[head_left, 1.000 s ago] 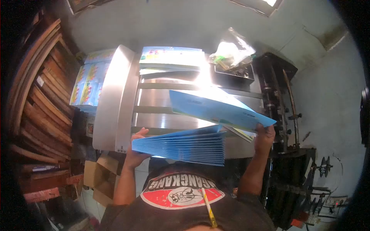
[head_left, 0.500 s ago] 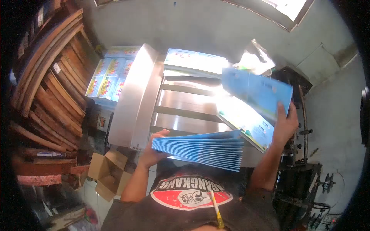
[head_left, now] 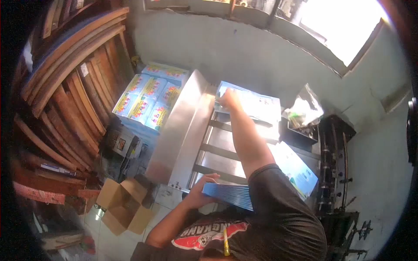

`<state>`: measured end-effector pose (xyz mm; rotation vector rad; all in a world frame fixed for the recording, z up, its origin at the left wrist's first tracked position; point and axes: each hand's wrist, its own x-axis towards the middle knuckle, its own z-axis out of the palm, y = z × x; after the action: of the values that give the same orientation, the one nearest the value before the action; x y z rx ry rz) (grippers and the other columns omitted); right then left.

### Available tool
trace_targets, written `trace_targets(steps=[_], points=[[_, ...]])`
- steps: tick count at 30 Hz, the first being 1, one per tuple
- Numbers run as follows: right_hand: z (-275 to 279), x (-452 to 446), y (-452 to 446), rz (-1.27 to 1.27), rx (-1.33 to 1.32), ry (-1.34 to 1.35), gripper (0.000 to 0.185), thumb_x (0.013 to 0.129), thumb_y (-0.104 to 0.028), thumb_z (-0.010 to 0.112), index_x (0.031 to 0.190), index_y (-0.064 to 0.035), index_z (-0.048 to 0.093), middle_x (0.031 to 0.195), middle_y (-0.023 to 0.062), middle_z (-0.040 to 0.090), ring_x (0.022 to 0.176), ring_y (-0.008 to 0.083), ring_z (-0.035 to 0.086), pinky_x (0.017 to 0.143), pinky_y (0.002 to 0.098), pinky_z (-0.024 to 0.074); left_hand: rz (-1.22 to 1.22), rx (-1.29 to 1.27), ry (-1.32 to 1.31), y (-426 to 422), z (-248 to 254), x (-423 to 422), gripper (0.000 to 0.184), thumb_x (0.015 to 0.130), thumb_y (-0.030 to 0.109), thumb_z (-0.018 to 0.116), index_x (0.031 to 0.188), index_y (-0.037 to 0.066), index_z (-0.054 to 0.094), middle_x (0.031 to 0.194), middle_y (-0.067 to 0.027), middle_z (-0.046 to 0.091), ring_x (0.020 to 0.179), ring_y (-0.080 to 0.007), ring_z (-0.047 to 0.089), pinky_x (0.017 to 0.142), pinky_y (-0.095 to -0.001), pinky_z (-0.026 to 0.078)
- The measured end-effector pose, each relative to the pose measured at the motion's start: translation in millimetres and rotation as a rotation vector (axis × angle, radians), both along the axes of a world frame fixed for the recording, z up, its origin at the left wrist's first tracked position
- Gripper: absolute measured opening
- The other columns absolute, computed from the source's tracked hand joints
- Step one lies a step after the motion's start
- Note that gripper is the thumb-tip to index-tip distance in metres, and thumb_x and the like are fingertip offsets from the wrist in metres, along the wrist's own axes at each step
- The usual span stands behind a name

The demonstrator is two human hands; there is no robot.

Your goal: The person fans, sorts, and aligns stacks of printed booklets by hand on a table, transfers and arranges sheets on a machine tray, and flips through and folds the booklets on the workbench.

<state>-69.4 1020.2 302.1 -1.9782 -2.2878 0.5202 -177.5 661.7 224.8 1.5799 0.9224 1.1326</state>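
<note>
My left hand point(head_left: 201, 193) is closed on the left end of a stack of blue folded sheets point(head_left: 228, 195), held near my chest; my right sleeve covers its right part. Far across the metal table, my right hand point(head_left: 228, 98) rests at the left end of a pile of printed sheets point(head_left: 259, 105). Its fingers are small and blurred, so whether they grip a sheet does not show. To the right on the table lies another light-blue printed booklet point(head_left: 296, 167), just beyond my right upper arm.
Wrapped printed packs point(head_left: 141, 102) are stacked left of the metal table's raised side point(head_left: 180, 130). An open cardboard box point(head_left: 123, 206) stands on the floor. Wooden frames point(head_left: 74, 95) fill the left side. A plastic bag point(head_left: 305, 108) sits over a black tray at the back right.
My right hand has let go of the blue sheet it held at the right and reached across to the far pile. My left hand still holds its stack. The view has shifted.
</note>
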Motion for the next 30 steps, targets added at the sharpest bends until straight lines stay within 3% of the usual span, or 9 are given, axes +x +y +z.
trace_targets(steps=[7, 10, 12, 17, 19, 23, 25, 29, 30], points=[[-9, 22, -33, 0.076, 0.265, 0.145, 0.082, 0.074, -0.048, 0.072, 0.132, 0.0028, 0.044, 0.13, 0.0252, 0.051, 0.117, 0.0366, 0.053, 0.098, 0.0437, 0.0425, -0.018, -0.021, -0.022, -2, 3, 2, 0.058, 0.063, 0.005, 0.085, 0.107, 0.01, 0.049, 0.125, -0.016, 0.054, 0.12, -0.0287, 0.052, 0.099, -0.0399, 0.043], [69, 31, -123, 0.473, -0.387, -0.144, 0.053, 0.077, -0.033, 0.07, 0.117, -0.0006, 0.056, 0.11, 0.0219, 0.063, 0.1, 0.0362, 0.061, 0.09, 0.044, 0.0471, 0.13, -0.1, -0.032, -2, 8, 10, 0.048, 0.066, 0.012, 0.086, 0.101, 0.009, 0.053, 0.117, -0.0124, 0.06, 0.116, -0.0285, 0.056, 0.097, -0.0403, 0.044], [58, 62, -230, 0.716, -0.18, -0.09, 0.058, 0.077, -0.032, 0.07, 0.122, -0.0001, 0.053, 0.115, 0.0228, 0.059, 0.103, 0.0384, 0.059, 0.091, 0.0472, 0.0456, 0.156, -0.208, 0.002, -4, 18, 13, 0.047, 0.066, 0.014, 0.086, 0.1, 0.009, 0.054, 0.116, -0.0119, 0.061, 0.114, -0.0278, 0.056, 0.097, -0.0406, 0.044], [53, 173, -322, 0.334, -0.239, -0.095, 0.049, 0.076, -0.026, 0.069, 0.116, -0.0028, 0.053, 0.106, 0.0159, 0.062, 0.1, 0.0314, 0.061, 0.087, 0.0444, 0.0471, 0.221, -0.163, -0.079, 1, 0, 19, 0.049, 0.064, 0.022, 0.089, 0.095, 0.008, 0.054, 0.101, -0.0062, 0.06, 0.108, -0.0261, 0.057, 0.096, -0.0416, 0.044], [69, 229, -336, 0.274, -0.179, -0.151, 0.041, 0.072, -0.025, 0.073, 0.105, -0.0048, 0.057, 0.1, 0.0142, 0.064, 0.098, 0.0298, 0.062, 0.084, 0.0433, 0.0479, 0.215, -0.159, -0.057, 4, 1, 21, 0.047, 0.062, 0.004, 0.085, 0.096, 0.007, 0.052, 0.095, -0.0061, 0.06, 0.105, -0.0252, 0.059, 0.089, -0.0383, 0.049], [27, 297, -370, 0.033, -0.08, 0.168, 0.043, 0.068, -0.024, 0.08, 0.1, -0.004, 0.059, 0.099, 0.0134, 0.066, 0.092, 0.0289, 0.065, 0.083, 0.0394, 0.049, 0.22, -0.072, -0.055, 4, 7, 23, 0.044, 0.064, -0.005, 0.079, 0.096, 0.006, 0.052, 0.098, -0.0081, 0.06, 0.099, -0.0203, 0.06, 0.083, -0.0339, 0.05], [-14, 303, -388, -0.223, -0.028, 0.842, 0.042, 0.071, -0.019, 0.08, 0.102, -0.0037, 0.058, 0.099, 0.0118, 0.066, 0.095, 0.0257, 0.064, 0.087, 0.0383, 0.0486, 0.266, -0.525, -0.166, -2, 19, 23, 0.048, 0.064, -0.008, 0.077, 0.103, 0.004, 0.052, 0.105, -0.0096, 0.06, 0.099, -0.0167, 0.059, 0.084, -0.0316, 0.05], [-45, 275, -416, -0.343, 0.058, 1.332, 0.062, 0.077, -0.004, 0.072, 0.131, -0.0024, 0.041, 0.127, 0.0148, 0.055, 0.122, 0.0242, 0.051, 0.106, 0.0403, 0.0381, 0.232, -0.32, -0.133, -5, 22, 26, 0.073, 0.064, -0.01, 0.074, 0.131, 0.001, 0.047, 0.123, -0.0102, 0.054, 0.109, -0.0172, 0.055, 0.089, -0.0302, 0.049], [-43, 267, -423, -0.256, 0.09, 1.181, 0.082, 0.077, 0.002, 0.068, 0.146, -0.0046, 0.023, 0.146, 0.0159, 0.037, 0.133, 0.0255, 0.038, 0.112, 0.04, 0.0299, 0.231, -0.319, -0.12, -7, 21, 29, 0.073, 0.064, -0.01, 0.074, 0.131, 0.001, 0.047, 0.123, -0.0102, 0.054, 0.109, -0.0172, 0.055, 0.089, -0.0302, 0.049]])
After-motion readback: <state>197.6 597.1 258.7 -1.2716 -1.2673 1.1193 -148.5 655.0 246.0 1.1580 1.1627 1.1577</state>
